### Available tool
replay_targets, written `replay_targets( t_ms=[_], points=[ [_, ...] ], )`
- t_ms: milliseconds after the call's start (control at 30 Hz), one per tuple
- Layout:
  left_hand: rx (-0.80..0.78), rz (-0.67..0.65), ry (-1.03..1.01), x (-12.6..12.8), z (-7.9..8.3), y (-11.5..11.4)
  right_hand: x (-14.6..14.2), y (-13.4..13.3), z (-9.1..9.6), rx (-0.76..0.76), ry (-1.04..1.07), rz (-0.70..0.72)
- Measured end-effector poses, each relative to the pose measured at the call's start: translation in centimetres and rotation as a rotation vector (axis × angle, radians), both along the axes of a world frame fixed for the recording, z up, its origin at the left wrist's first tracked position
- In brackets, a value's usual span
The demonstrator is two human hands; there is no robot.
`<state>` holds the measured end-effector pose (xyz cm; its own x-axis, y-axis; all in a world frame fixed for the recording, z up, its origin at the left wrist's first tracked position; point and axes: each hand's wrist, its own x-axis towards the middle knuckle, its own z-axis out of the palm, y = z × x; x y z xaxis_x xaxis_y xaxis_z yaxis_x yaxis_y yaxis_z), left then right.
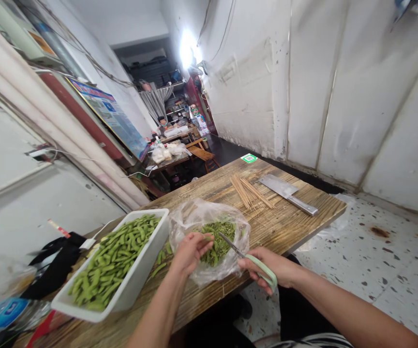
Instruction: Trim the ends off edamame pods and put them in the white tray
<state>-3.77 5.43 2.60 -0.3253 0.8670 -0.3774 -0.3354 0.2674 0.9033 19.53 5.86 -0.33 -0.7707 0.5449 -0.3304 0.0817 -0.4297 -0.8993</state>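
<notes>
My left hand (193,249) is closed in a pinch over a clear plastic bag (183,220), with a green soybean pod (209,238) between its fingertips. Inside the bag lie green pod trimmings (225,232). My right hand (267,265) grips a pair of scissors (263,269) by its pale green handles. The blades point up and left, their tips close to the pod and above the trimmings. To the left of my left hand, a white plastic tub (122,302) is heaped with soybean pods (122,258). A few loose pods (160,263) lie between tub and bag.
Wooden skewers (250,193) and a cleaver (289,193) lie on the wooden table (209,191), beyond the bag. A black bag (58,263) and a plastic bottle (13,314) crowd the left end. Farther off, a person (162,123) is near other tables.
</notes>
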Motion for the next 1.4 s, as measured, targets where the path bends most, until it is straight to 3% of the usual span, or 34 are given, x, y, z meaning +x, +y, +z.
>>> replay_targets(
  t_ms=[67, 133, 267, 367, 500, 700, 1033, 1233, 1400],
  points=[
    [0.015, 0.032, 0.162, -1.7, 0.0, 0.8, 0.1, 0.1, -0.3, -0.015, -0.005, 0.028],
    [-0.01, -0.02, 0.438, -3.1, -0.1, 1.9, 0.2, 0.2, -0.7, -0.036, -0.01, 0.044],
    [0.003, -0.347, 1.198, -4.3, -0.8, 4.4, 0.1, 0.2, -1.1, -0.064, 0.012, 0.027],
    [0.026, -0.529, 1.48, -4.0, -1.6, 6.0, 0.3, 0.3, -1.0, -0.062, 0.01, 0.021],
    [-0.015, -0.551, 1.472, -4.0, -2.3, 7.3, 0.7, 0.5, -0.7, -0.051, 0.006, 0.013],
    [-0.119, -0.342, 1.454, -6.0, -2.4, 8.0, 1.0, 0.5, -0.1, -0.057, 0.008, -0.004],
    [-0.176, -0.371, 1.266, -4.4, -3.1, 8.9, 1.0, 0.4, 0.9, -0.028, 0.031, 0.02],
    [-0.092, -0.35, 1.173, -3.7, -1.2, 6.9, 1.1, 0.6, 0.8, 0.003, 0.004, 0.023],
    [-0.026, -0.404, 0.735, -2.3, -0.3, 4.0, 0.5, 0.6, 0.3, 0.07, 0.002, 0.024]
  ],
)
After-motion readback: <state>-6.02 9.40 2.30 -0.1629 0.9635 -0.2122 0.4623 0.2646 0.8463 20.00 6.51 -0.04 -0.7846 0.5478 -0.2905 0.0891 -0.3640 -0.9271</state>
